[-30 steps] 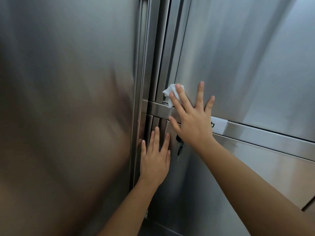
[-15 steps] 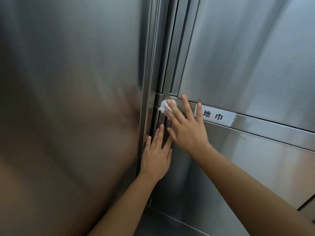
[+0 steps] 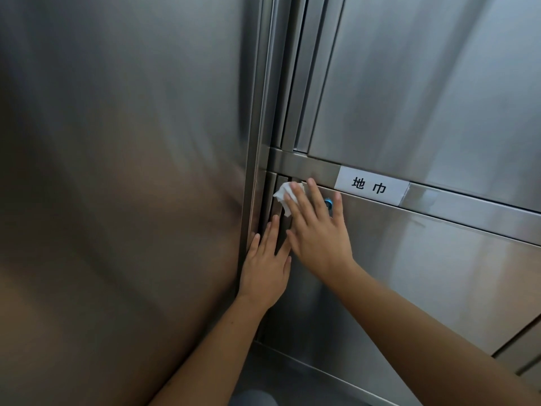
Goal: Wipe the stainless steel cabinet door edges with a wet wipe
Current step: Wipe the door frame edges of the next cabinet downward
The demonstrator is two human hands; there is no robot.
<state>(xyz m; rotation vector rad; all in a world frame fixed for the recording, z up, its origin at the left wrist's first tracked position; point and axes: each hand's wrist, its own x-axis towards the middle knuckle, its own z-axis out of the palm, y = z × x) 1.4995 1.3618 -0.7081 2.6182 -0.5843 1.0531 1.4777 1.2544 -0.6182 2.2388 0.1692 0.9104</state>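
Steel panels (image 3: pixel 117 142) stand all round. The right grip (image 3: pixel 319 232), released and flat, presses a white wet wipe (image 3: pixel 281 197) against the top left corner of the lower cabinet door (image 3: pixel 424 282), on its vertical edge just under the cross rail (image 3: pixel 304 165). The left grip (image 3: pixel 265 266), also released, rests palm-down on the frame strips (image 3: pixel 270 208) beside that edge. A white label (image 3: pixel 371 186) sits on the rail.

Crumpled white wet wipe (image 3: pixel 283 198) pressed against lower door edge (image 3: pixel 281 230) (steel)
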